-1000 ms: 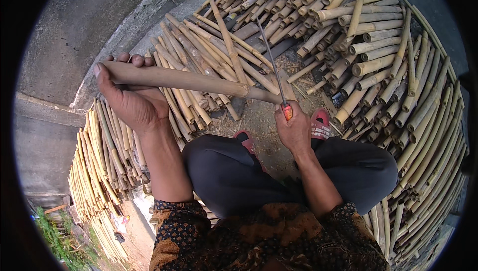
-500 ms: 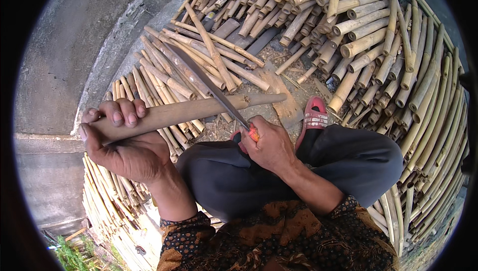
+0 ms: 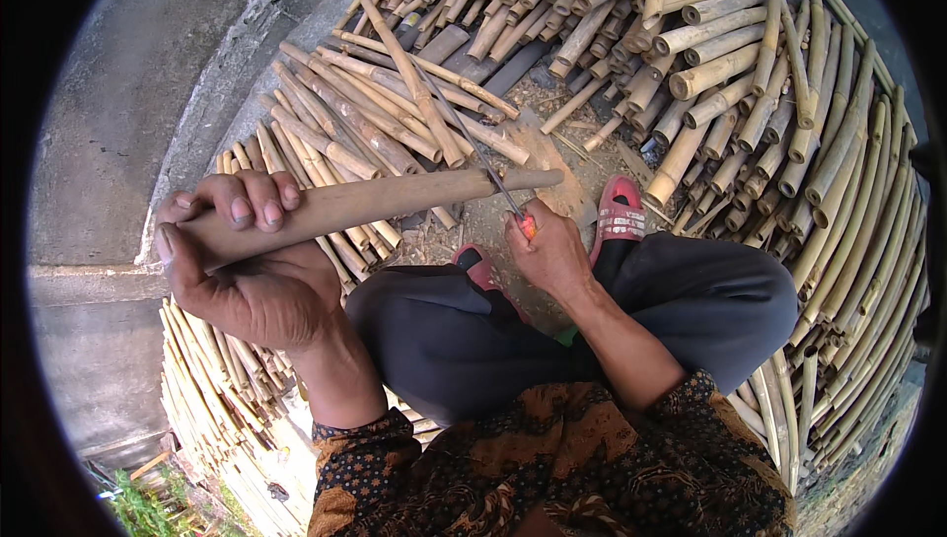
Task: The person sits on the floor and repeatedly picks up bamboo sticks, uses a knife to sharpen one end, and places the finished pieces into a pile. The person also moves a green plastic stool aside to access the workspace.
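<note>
My left hand wraps around the thick end of a brownish bamboo pole, which slants up to the right across my lap. A node rings the pole near its narrower right end. My right hand is closed on the orange handle of a machete. Seen almost edge-on, its long thin blade crosses the pole at the node and points away to the upper left. Whether the edge bites into the bamboo cannot be made out.
Cut bamboo poles are stacked high at the far right. More poles lie beyond my left hand, beside a grey concrete surface. A flat board rests among chips between my feet, which wear red sandals.
My right hand has moved right along the pole, bringing the machete to the node. Its blade has turned from broadside to nearly edge-on. My left hand keeps its grip.
</note>
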Demonstrator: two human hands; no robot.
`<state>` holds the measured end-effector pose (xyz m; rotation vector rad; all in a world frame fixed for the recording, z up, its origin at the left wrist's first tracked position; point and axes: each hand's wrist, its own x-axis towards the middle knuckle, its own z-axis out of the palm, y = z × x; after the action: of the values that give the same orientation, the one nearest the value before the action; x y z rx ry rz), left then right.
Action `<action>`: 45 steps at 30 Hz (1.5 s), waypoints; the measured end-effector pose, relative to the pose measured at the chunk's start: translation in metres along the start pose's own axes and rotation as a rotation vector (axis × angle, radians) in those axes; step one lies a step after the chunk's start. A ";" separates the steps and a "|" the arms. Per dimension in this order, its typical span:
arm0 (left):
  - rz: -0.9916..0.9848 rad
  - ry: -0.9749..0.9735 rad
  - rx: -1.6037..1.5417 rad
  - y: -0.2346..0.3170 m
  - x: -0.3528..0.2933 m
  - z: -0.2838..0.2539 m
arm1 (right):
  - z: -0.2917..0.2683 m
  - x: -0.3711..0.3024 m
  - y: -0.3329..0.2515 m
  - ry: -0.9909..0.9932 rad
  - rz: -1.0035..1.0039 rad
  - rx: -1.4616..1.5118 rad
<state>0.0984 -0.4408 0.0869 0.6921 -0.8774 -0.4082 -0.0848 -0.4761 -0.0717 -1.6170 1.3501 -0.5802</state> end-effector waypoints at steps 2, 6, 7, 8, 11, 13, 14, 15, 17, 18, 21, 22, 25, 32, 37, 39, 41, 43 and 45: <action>-0.015 0.024 -0.008 0.000 0.001 0.000 | -0.001 0.001 0.001 -0.027 -0.111 -0.074; 0.031 -0.097 -0.023 0.000 0.000 0.001 | 0.006 -0.007 0.015 -0.047 -0.247 0.013; 0.031 -0.097 -0.039 0.000 -0.001 0.000 | 0.009 -0.017 0.021 -0.059 -0.398 0.069; -0.021 -0.010 -0.019 0.000 -0.001 0.000 | 0.012 -0.014 0.028 -0.042 -0.191 0.006; -0.029 0.023 -0.036 0.000 0.005 -0.005 | 0.006 0.018 0.055 -0.007 0.107 -0.105; 0.011 -0.064 -0.050 -0.001 0.007 -0.010 | 0.007 0.025 0.067 0.012 0.177 -0.098; 0.029 -0.119 -0.064 -0.004 0.008 -0.013 | 0.011 0.023 0.071 0.045 0.141 -0.091; 0.025 -0.116 -0.103 -0.004 0.009 -0.017 | 0.016 0.017 0.074 0.006 0.180 -0.118; 0.020 -0.105 -0.133 -0.006 0.012 -0.023 | 0.028 0.006 0.077 0.014 -0.017 -0.054; 0.010 -0.128 -0.146 -0.005 0.015 -0.025 | 0.035 0.003 0.079 0.021 -0.163 0.016; 0.005 -0.071 -0.097 -0.006 0.023 -0.029 | 0.045 0.013 0.098 0.025 -0.031 0.002; 0.018 -0.031 -0.068 -0.006 0.027 -0.030 | 0.044 0.021 0.109 -0.002 0.150 -0.058; 0.025 0.115 -0.028 -0.005 0.029 -0.035 | 0.045 0.026 0.142 0.041 0.355 -0.128; 0.024 0.083 0.033 -0.009 0.037 -0.037 | 0.082 0.022 0.171 0.034 0.250 -0.064; 0.024 0.318 0.196 -0.010 0.040 -0.029 | 0.084 0.022 0.190 0.119 0.396 -0.093; -0.006 0.239 0.055 -0.006 0.037 -0.030 | 0.079 0.016 0.175 0.132 0.412 -0.133; -0.005 0.165 -0.044 -0.003 0.033 -0.032 | 0.075 0.010 0.138 0.160 0.205 -0.018; -0.026 -0.001 -0.092 0.000 0.029 -0.034 | 0.069 0.003 0.092 0.122 -0.045 0.077; -0.056 -0.097 -0.137 0.002 0.026 -0.035 | 0.060 -0.008 0.054 0.024 -0.175 0.149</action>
<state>0.1418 -0.4417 0.0873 0.5752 -0.9143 -0.5503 -0.0653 -0.4465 -0.1443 -1.6202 1.1605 -0.7882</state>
